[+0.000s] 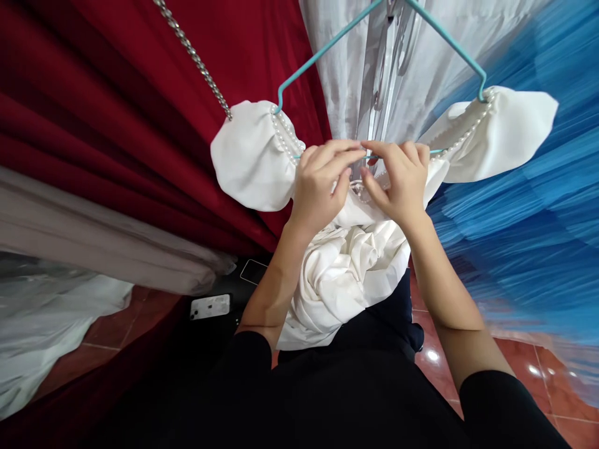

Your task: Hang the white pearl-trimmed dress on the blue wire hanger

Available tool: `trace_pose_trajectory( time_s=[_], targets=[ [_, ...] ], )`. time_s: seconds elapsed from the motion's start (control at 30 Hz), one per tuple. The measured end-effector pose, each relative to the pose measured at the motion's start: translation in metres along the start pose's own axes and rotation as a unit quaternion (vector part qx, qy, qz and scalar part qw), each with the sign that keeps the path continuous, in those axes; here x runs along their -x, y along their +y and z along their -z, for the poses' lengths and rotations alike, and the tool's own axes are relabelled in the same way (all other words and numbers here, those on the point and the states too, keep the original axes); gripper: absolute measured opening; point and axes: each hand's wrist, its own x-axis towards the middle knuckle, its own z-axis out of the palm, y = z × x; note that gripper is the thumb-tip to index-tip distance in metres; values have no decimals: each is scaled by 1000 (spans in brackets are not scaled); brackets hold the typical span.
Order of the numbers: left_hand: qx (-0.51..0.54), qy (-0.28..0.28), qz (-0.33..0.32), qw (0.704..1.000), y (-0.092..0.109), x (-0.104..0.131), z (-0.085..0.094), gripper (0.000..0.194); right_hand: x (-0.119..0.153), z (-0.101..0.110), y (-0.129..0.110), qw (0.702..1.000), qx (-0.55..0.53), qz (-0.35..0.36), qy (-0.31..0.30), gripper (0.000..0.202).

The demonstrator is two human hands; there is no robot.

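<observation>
A white garment [327, 280] with pearl-beaded straps hangs from a turquoise hanger [327, 47], its lower part bunched over my lap. My left hand [322, 181] is at the hanger's lower bar, left of centre, thumb and fingers curled toward each other. Close beside it, my right hand [397, 178] has its thumb and forefinger pointing inward, the fingertips of both hands nearly meeting. Whatever lies between the fingertips is too small to make out. The puffy left sleeve [253, 156] and the right sleeve [510, 137] spread out on either side.
Red drapes [140, 112] hang at the left, white fabric [341, 62] behind the hanger, and blue tulle [524, 237] at the right. A silvery beaded chain [191, 53] runs down to the left sleeve. Two phones, one white-backed [210, 307], lie on a black surface at lower left.
</observation>
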Motion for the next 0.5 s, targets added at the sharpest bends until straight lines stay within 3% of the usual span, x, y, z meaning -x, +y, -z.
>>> trace_pose_trajectory(
  time_s=[0.1, 0.17, 0.33, 0.5],
  targets=[
    [-28, 168, 13, 985, -13, 5, 7, 23, 3, -5, -3, 1000, -14, -11, 20, 36],
    [-43, 247, 24, 968, -25, 4, 11, 25, 4, -5, -7, 1000, -19, -15, 17, 35],
    [-5, 219, 53, 974, -72, -6, 15, 42, 5, -4, -9, 1000, -18, -14, 14, 35],
    [3, 264, 14, 964, -105, -22, 26, 42, 7, 4, 3, 1000, -5, 15, 22, 35]
  ],
)
